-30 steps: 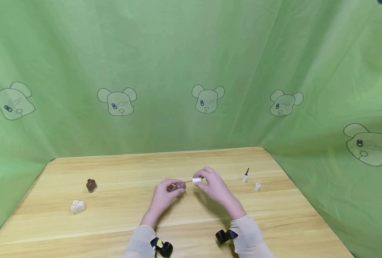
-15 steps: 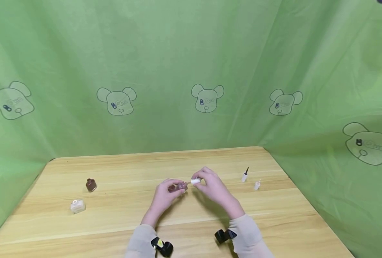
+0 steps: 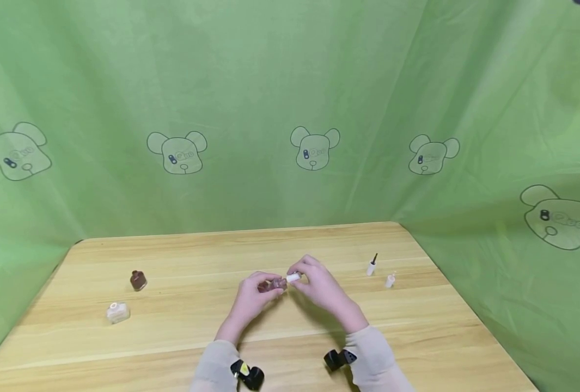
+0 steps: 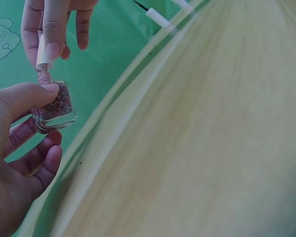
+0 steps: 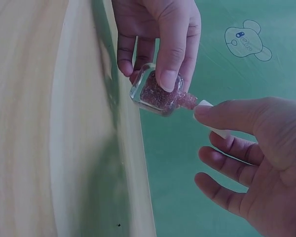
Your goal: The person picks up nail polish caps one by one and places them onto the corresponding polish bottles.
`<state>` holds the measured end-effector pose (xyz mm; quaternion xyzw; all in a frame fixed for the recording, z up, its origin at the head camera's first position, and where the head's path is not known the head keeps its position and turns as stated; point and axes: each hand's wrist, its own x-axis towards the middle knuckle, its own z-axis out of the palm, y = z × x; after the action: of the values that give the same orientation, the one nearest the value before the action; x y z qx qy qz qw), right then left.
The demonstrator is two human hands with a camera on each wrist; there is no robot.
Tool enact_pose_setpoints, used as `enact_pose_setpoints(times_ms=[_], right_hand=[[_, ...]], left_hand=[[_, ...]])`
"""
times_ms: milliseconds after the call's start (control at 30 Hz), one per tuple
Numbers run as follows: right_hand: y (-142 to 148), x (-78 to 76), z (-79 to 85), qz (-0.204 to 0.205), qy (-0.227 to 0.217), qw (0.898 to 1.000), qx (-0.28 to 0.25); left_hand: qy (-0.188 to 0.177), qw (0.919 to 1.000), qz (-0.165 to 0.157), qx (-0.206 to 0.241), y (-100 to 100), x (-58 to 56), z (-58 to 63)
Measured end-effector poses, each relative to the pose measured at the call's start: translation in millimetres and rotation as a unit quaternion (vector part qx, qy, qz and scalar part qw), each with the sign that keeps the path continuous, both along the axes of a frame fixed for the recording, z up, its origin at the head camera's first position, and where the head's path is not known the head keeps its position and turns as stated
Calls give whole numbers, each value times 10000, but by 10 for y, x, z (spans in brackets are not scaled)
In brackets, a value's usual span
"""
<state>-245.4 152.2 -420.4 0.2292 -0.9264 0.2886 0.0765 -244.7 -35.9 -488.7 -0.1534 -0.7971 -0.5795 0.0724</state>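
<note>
My left hand [image 3: 251,296] pinches a small square nail polish bottle [image 4: 56,106] of clear glass with pink glitter inside. Its threaded neck [image 5: 187,100] points toward my right hand [image 3: 319,286]. Between thumb and fingers, my right hand holds the white cap [image 3: 293,277] right at the mouth of the neck. In the left wrist view a short bit of stem shows between cap and neck; the rest of the brush is hidden in the bottle. Both hands are over the middle of the table.
On the wooden table [image 3: 182,348], a dark brown polish bottle [image 3: 138,281] and a whitish one [image 3: 118,313] stand uncapped at left. Two white caps, one with a dark brush [image 3: 371,268], one with a pale brush [image 3: 390,281], stand at right. A green curtain [image 3: 250,81] encloses the table.
My right hand has moved left with the cap, so the brush has slid into the bottle and the cap has come up to the neck. The left hand has shifted slightly right.
</note>
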Motion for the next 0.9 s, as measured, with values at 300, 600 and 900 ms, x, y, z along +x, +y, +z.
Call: enact_pose_setpoints(times_ms=[300, 600, 900], right_hand=[[-33, 7, -39, 133, 57, 9998, 149], [-56, 20, -52, 312, 74, 9991, 262], [-27, -11, -71, 203, -156, 9996, 142]], left_hand=[[28, 9999, -73, -128, 6, 24, 38], [75, 9997, -145, -181, 9, 42, 65], [41, 9997, -151, -160, 13, 48, 61]])
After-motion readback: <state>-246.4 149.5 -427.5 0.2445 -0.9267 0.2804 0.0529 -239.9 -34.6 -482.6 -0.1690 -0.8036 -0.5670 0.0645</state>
